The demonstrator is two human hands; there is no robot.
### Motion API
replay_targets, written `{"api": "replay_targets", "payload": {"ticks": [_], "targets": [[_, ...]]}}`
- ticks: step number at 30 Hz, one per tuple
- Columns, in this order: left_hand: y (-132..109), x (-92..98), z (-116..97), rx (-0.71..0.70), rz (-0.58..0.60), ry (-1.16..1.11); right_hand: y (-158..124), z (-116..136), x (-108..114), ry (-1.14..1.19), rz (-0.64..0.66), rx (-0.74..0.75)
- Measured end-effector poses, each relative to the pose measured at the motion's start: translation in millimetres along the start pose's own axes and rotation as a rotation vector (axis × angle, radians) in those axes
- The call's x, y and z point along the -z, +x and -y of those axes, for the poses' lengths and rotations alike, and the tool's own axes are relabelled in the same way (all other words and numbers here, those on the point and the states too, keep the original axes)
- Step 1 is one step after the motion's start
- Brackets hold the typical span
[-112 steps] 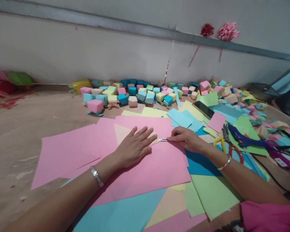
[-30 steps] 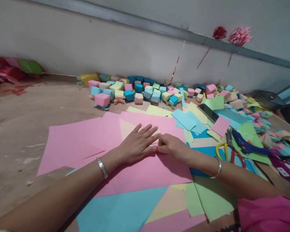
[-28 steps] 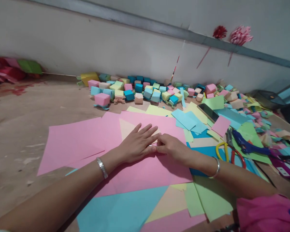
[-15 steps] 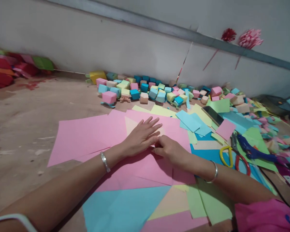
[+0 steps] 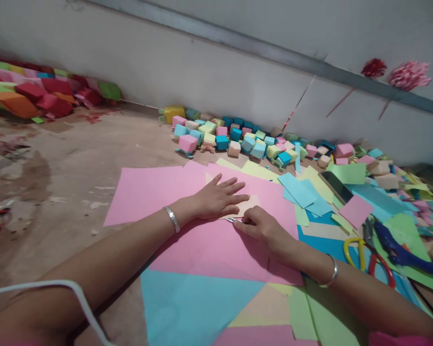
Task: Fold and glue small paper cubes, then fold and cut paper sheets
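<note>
My left hand (image 5: pixel 222 197) lies flat with fingers spread on a cream piece of paper (image 5: pixel 250 204), which rests on large pink sheets (image 5: pixel 147 197). Close beside it, my right hand (image 5: pixel 269 230) is closed with its index finger low over the paper. A thin silvery tool (image 5: pixel 232 220) pokes out from its fingers at the lower edge of the cream paper; its kind cannot be made out. Under the pink sheets, a light blue sheet (image 5: pixel 191 302) and green sheets (image 5: pixel 326 312) show toward me.
Yellow- and red-handled scissors (image 5: pixel 368 259) and a blue-handled tool (image 5: pixel 400 247) lie at right. A phone (image 5: pixel 335 186) sits among paper scraps. Small paper boxes (image 5: pixel 234 139) line the wall, with a red and orange pile (image 5: pixel 54 96) at far left. A white cable (image 5: pixel 75 288) crosses my left arm.
The view has shifted left, so everything appears further right. My right hand has drawn slightly away from my left, exposing the silvery tool and more of the cream paper.
</note>
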State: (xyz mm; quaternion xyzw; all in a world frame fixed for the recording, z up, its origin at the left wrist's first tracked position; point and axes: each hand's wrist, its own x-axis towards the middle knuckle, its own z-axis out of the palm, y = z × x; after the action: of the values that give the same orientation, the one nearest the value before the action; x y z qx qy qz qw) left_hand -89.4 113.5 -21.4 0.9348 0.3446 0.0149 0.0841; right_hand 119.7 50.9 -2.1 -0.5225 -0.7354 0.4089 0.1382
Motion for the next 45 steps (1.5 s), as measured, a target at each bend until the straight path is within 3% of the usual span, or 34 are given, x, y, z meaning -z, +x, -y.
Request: {"api": "replay_targets", "payload": {"ticks": [11,17,20,24,26,28,30,33,36,39,42,45], "targets": [[-0.4,-3.1,3.0,-0.004,0.001,-0.018,6.4,20.1,-8.5,0.007,0.064,0.111],[0.0,-1.1,1.1,0.008,0.009,-0.03,0.9,17.0,-1.6,-0.063,0.062,0.016],[0.4,-0.3,0.5,0.013,0.014,-0.038,-8.9,17.7,-3.6,-0.035,0.122,-0.048],[0.1,-2.2,2.5,0.008,0.003,-0.038,-28.1,19.7,-8.1,-0.072,0.179,-0.019],[-0.6,-3.6,3.5,-0.002,-0.027,-0.028,-38.2,15.9,0.3,-0.119,0.092,0.027],[-1.3,-3.5,2.9,-0.014,-0.087,-0.014,-46.3,5.2,19.5,-0.198,-0.102,0.075],[-1.7,-0.8,-0.4,-0.008,-0.158,0.006,-50.4,-13.9,45.4,-0.308,-0.31,0.119],[-1.6,6.8,-8.6,0.074,-0.205,0.078,-46.5,-55.0,77.6,-0.5,-0.475,0.136],[-1.3,14.3,-12.1,0.149,-0.208,0.147,-33.2,-91.7,83.7,-0.786,-0.507,0.068],[-2.0,21.1,-7.5,0.199,-0.223,0.075,-22.5,-100.7,69.4,-0.832,-0.554,0.137],[-3.6,30.2,-8.7,0.215,-0.239,-0.125,-25.4,-82.8,53.2,-0.618,-0.566,0.329],[-5.7,38.3,-27.8,0.062,-0.228,-0.213,-38.9,-57.0,42.7,-0.28,-0.402,0.447]]}}
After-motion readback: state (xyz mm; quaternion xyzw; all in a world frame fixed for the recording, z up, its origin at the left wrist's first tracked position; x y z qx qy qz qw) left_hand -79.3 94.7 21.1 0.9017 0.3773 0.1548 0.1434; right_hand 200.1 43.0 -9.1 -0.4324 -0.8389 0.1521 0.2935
